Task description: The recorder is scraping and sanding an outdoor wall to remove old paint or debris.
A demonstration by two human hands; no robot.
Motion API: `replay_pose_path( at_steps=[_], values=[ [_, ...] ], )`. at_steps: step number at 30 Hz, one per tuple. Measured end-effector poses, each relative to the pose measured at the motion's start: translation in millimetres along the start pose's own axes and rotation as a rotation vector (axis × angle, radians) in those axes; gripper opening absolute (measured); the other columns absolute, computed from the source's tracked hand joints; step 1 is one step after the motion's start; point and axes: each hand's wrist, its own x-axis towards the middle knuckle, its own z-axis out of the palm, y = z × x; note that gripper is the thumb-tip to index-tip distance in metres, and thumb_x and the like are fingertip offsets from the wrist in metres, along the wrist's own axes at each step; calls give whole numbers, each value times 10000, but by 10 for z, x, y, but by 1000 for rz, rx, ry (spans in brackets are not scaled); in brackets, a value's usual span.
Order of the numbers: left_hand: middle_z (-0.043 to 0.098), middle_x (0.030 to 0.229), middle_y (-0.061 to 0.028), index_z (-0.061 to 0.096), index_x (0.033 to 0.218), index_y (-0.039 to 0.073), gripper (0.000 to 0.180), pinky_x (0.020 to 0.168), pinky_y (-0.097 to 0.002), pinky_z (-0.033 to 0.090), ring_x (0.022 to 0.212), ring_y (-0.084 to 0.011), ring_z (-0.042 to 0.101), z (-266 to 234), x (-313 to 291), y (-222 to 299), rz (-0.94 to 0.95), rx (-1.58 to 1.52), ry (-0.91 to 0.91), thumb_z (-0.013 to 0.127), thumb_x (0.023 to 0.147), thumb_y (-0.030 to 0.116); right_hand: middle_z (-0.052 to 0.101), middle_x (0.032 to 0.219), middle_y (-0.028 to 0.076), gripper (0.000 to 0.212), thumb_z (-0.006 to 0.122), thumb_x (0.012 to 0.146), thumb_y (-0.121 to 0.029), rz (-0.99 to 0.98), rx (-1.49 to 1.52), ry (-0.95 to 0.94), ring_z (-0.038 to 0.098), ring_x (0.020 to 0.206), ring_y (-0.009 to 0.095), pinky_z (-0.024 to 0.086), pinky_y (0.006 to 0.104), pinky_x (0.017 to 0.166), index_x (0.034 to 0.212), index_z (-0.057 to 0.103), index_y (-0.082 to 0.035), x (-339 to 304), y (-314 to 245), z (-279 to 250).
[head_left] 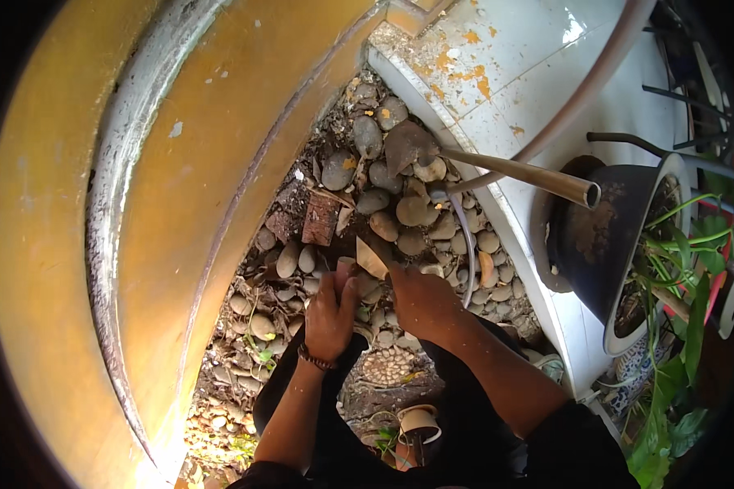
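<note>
Yellow curved wall [220,147] far left of fingers. Left hand [328,314], beaded bracelet [316,359] at wrist, fingers curled together on pale stone [347,265] at fingertips. Flat tan shard [372,259] just right of it, pinched at right hand [420,297] fingertips, fingers closed on it. Pebble bed [400,212] beyond fingers. Shovel [497,167] blade rests on pebbles further up. Dark pot [603,236] on white tiled ledge [506,98], well right.

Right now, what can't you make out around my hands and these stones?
Head view only:
- What the left hand grips: fingers cover it.
- How the right hand holds the flat tan piece: seen from behind.
- The shovel handle's far end: cut short.
- The plant pot contents: dark, near the rim.
</note>
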Motion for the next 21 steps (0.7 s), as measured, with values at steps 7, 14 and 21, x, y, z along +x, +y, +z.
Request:
replay_pose_path(
  at_steps=[7,14,21],
  values=[
    [675,833,-306,557,1040,14,335,656,-598,487,810,-534,648,-341,124,-150,6,176,60,596,1042,346,654,936,173,545,663,928,-158,-161,-186,176,692,767,374,565,476,640,1433,499,-33,89,65,-309],
    [704,841,-207,586,1161,-4,298,652,-432,529,722,-319,708,-502,68,-765,28,206,200,600,1050,271,621,920,157,575,616,961,-141,-209,-304,440,667,723,330,539,425,579,1508,467,-47,-31,219,-450],
    [690,1004,-251,553,1350,-18,475,730,-467,504,852,-375,668,-507,13,-207,271,94,239,532,1092,380,703,953,202,544,510,955,-83,-237,-323,485,703,955,374,571,472,802,1485,471,30,212,241,-563]
  ],
)
